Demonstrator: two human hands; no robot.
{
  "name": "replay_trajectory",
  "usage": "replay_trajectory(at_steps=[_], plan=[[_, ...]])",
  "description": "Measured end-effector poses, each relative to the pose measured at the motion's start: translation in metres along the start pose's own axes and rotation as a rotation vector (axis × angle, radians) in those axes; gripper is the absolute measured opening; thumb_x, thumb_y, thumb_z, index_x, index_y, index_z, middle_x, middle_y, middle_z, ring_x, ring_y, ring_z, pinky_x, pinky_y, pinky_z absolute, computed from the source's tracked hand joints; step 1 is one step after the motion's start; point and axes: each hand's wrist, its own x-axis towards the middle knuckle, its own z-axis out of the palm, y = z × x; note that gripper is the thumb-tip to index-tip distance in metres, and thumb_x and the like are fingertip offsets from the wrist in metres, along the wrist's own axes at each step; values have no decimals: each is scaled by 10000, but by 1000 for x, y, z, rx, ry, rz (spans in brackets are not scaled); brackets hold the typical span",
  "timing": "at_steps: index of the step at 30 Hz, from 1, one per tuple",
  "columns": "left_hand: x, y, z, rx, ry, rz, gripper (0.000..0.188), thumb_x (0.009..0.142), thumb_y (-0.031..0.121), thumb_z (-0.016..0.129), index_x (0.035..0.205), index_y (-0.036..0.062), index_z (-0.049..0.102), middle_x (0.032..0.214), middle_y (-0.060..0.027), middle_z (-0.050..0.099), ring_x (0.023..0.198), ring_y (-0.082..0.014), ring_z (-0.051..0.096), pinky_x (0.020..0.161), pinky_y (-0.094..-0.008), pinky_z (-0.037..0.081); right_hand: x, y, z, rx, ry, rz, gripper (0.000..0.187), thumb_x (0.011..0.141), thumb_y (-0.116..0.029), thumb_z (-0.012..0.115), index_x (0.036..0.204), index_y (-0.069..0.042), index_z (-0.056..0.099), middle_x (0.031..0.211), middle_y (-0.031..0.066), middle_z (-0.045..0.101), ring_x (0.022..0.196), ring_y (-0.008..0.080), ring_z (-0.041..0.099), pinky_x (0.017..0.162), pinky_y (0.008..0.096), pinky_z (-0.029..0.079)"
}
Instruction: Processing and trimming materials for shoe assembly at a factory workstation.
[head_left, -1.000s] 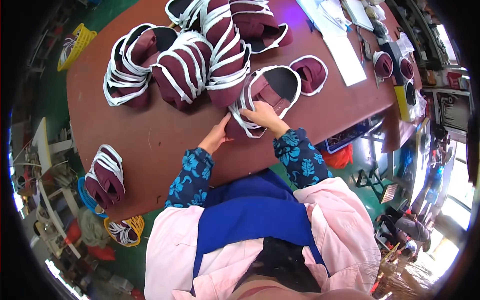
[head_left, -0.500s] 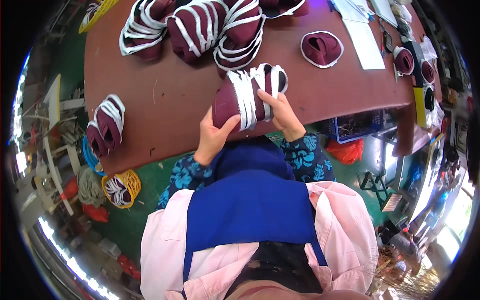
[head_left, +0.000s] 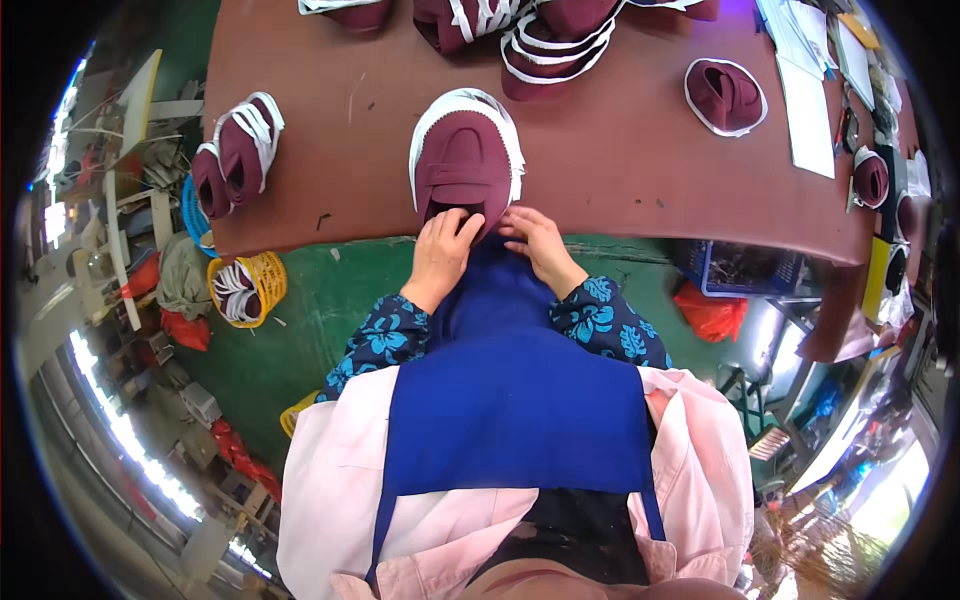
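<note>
A stack of maroon shoe uppers with white lower edges lies at the table's near edge, toes pointing away from me. The top upper has a strap across its front and a dark opening at the near end. My left hand is closed at that opening, its fingertips curled over the left rim. At the right of the heel end, my right hand has bent fingers gripping the side edge. The lower uppers are mostly hidden, with only their white edges showing around the toe.
More maroon uppers are piled at the far side. A small bundle lies at the left, a single upper at the right near white papers. Below stand a yellow basket and a blue crate.
The stack has turned from its side, white edges up, to rest top-up with toes away. Both hands have moved to its near end. The whole view has shifted too.
</note>
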Motion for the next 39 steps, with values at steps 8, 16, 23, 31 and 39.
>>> replay_trajectory(at_steps=[8,16,23,31,39], plan=[[-4,-2,-10,-243,116,-37,384,740,105,792,1087,93,627,1004,-68,583,923,-280,599,805,-395,488,24,-33,18,-103,157,-290,346,958,-303,649,1184,-44,610,903,1,632,792,100,602,702,250,472],[-5,-1,-10,-334,197,-72,222,731,104,816,900,66,677,859,-44,589,797,-263,592,710,-374,475,34,-31,9,-775,515,-994,134,955,-117,609,880,-17,654,697,121,619,624,246,622,613,353,498],[-2,-2,-12,-335,210,-22,171,753,75,788,856,69,652,811,-51,597,765,-267,595,707,-373,464,32,-15,-51,-406,728,-709,308,894,-30,656,1186,-8,564,1010,115,639,754,151,660,687,289,536],[-3,1,-10,-318,211,-30,156,752,62,753,860,73,642,814,-46,588,785,-259,595,729,-375,460,-4,-31,30,-679,380,-1012,273,858,-77,745,1103,-23,639,909,67,610,729,141,613,664,289,509],[-1,2,-4,-296,208,-15,163,754,62,771,863,64,650,818,-50,611,782,-264,607,729,-371,461,35,-30,19,-1027,393,-1285,73,884,-71,647,906,-43,582,881,140,576,821,388,599,723,442,502]])
